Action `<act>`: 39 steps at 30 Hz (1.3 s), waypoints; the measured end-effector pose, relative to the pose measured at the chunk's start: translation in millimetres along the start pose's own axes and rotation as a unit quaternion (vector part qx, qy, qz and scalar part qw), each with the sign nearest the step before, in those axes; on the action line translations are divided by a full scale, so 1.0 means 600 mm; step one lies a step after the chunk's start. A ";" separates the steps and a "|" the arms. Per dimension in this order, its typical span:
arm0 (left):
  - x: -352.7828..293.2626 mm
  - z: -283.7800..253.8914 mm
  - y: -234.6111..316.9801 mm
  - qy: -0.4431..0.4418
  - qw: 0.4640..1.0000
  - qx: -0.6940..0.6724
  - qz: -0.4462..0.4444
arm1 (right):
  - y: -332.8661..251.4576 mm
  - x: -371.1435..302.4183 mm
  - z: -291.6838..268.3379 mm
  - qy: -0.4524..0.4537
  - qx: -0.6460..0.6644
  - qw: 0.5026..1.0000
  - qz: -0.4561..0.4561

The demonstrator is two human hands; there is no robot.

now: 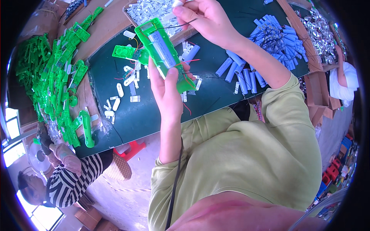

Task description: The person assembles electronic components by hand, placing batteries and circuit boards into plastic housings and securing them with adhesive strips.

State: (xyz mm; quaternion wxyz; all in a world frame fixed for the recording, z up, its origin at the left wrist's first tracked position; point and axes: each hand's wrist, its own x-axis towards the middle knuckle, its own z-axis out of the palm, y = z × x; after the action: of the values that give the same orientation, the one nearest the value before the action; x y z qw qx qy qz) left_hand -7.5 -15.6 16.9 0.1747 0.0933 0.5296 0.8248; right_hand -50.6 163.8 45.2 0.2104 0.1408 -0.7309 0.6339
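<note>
My left hand is closed round a green plastic housing, which it holds tilted above the table. A blue cylindrical battery cell lies lengthwise inside the housing, with red wires at its lower end and a black wire running from its upper end toward my other hand. My right hand is raised over a box of small white and clear parts. Between its thumb and finger is a small white piece, partly cut off by the view's top edge. Another green housing with a wired circuit board lies just beyond my left hand.
Many green housings are heaped at the left. Blue battery cells with black wires are piled at the right, beside a box of shiny metal parts. White pieces lie scattered on the dark green table. Co-workers sit at both sides.
</note>
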 end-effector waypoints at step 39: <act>0.090 -0.004 -0.015 -0.045 0.998 0.021 -0.027 | 0.059 0.026 0.004 -0.133 0.056 0.978 0.148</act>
State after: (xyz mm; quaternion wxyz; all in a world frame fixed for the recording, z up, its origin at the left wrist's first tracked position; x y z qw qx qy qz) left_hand -56.7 6.7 6.3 0.2189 0.1199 0.5406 0.8034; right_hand -81.1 167.7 21.6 0.0070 0.1250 -0.7286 0.6734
